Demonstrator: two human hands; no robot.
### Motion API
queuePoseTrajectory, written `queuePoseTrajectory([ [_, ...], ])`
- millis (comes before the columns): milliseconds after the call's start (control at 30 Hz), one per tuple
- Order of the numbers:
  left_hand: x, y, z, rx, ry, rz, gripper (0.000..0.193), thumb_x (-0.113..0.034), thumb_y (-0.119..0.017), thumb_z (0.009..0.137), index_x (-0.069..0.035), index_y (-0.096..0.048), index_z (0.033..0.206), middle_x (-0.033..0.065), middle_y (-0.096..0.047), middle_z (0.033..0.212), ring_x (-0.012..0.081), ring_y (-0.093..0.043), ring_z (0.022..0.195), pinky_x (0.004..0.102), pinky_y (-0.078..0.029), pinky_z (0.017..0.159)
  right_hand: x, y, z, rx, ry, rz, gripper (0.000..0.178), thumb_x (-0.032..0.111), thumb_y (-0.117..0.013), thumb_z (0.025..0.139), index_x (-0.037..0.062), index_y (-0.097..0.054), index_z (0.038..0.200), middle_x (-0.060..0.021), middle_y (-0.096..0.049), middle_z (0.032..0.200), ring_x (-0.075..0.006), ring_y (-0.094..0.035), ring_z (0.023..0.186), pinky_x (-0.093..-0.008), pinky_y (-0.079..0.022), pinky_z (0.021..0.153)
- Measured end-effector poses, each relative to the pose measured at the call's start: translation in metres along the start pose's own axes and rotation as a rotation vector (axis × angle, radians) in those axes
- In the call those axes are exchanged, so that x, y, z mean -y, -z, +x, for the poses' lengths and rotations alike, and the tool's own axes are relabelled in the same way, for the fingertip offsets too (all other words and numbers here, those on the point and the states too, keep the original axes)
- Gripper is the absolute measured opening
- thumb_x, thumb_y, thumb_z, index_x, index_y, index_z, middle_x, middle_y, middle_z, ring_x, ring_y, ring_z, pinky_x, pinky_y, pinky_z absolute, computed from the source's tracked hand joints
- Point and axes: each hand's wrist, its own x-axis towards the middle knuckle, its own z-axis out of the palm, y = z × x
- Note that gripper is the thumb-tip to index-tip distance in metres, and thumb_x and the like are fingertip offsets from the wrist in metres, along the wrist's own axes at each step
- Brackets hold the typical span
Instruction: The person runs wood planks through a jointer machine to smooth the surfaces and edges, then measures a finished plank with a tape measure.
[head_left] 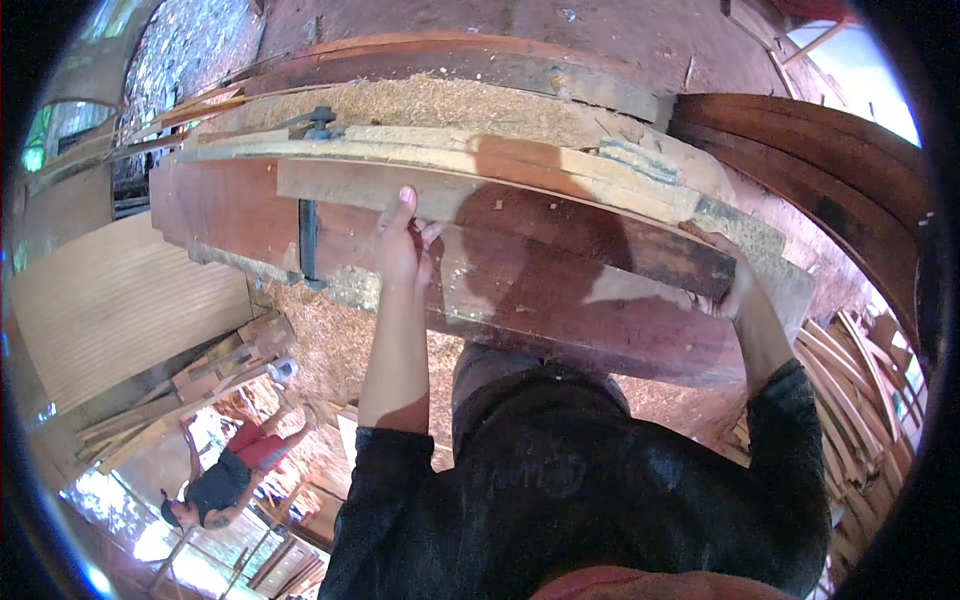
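A long wooden board, pale at its left end and dark at its right, lies across a reddish-brown wooden bench in front of me. My left hand is at the board's near edge, left of its middle, with the thumb up against the face and the fingers curled at the edge. At the right end, my right hand wraps round the board, fingertips showing over its far edge. A dark narrow strip crosses the bench left of my left hand. My shadow falls over board and bench.
Pale strips of wood and a dark metal fitting line the bench's far side, with shavings beyond. Large dark planks stand far right. Offcuts pile at the right. A person is at the lower left.
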Motion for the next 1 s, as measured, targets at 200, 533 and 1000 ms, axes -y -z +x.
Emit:
queuePoseTrajectory([
  [200, 0.004, 0.004, 0.000, -0.060, -0.016, 0.018, 0.033, -0.028, -0.081, 0.093, -0.014, -0.051, 0.097, -0.0009, -0.053, 0.075, 0.0136, -0.058, 0.068, 0.0352, -0.058, 0.068, 0.000, 0.048, 0.008, -0.225, 0.187, -0.336, 0.080, 0.070, -0.054, 0.097, 0.0050, -0.055, 0.144, -0.0195, -0.068, 0.129, -0.0284, -0.068, 0.116, -0.0476, -0.064, 0.080],
  [533, 0.000, -0.011, -0.007, -0.002, -0.116, -0.040, 0.026, -0.023, -0.080, 0.093, -0.009, -0.058, 0.096, 0.0028, -0.063, 0.083, 0.0155, -0.064, 0.070, 0.0291, -0.052, 0.057, -0.019, -0.023, -0.040, -0.205, 1.325, -1.940, 0.088, 0.038, -0.083, 0.072, 0.0048, -0.051, 0.147, -0.0179, -0.060, 0.127, -0.0381, -0.056, 0.116, -0.0511, -0.039, 0.100],
  [1000, -0.011, 0.018, 0.019, -0.020, -0.205, -0.147, 0.034, -0.026, -0.085, 0.087, 0.000, -0.066, 0.099, 0.0083, -0.068, 0.092, 0.0173, -0.069, 0.078, 0.0295, -0.062, 0.064, -0.048, -0.056, -0.025, -0.220, 1.489, -1.839, 0.083, 0.037, -0.086, 0.074, 0.0062, -0.055, 0.144, -0.0179, -0.064, 0.123, -0.0380, -0.058, 0.115, -0.0484, -0.041, 0.101],
])
